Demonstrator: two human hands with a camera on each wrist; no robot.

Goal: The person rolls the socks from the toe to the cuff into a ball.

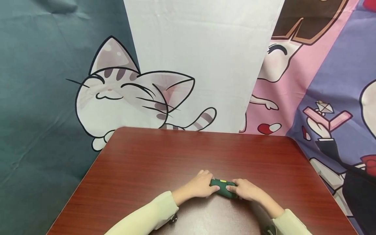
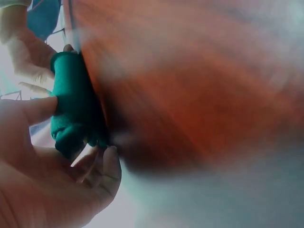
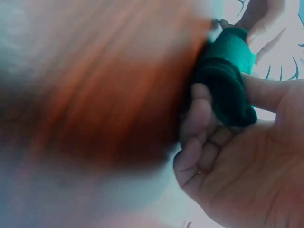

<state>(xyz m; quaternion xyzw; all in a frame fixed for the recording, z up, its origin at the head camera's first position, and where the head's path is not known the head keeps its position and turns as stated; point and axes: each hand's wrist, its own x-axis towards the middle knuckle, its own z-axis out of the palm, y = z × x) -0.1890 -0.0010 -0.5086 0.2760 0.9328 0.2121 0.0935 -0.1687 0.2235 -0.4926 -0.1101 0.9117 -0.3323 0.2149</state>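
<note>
A dark green rolled-up cloth (image 1: 221, 188) with a small yellow tag (image 1: 223, 180) lies near the front middle of the table. My left hand (image 1: 202, 184) grips its left end, thumb on the near side. At the other end my right hand (image 1: 247, 189) holds it the same way, thumb on top. In the left wrist view the green cloth (image 2: 73, 92) forms a thick roll with a bunched end by the fingers. Loose folds of the cloth (image 3: 228, 90) stick out beside my right palm in the right wrist view.
The reddish-brown wooden table (image 1: 164, 153) has rounded far corners. Behind it hangs a printed backdrop (image 1: 199, 49) with a cartoon cat and figures. Pale sleeves (image 1: 147, 212) cover both forearms, and a dark wrist device (image 1: 174, 218) sits under the left cuff.
</note>
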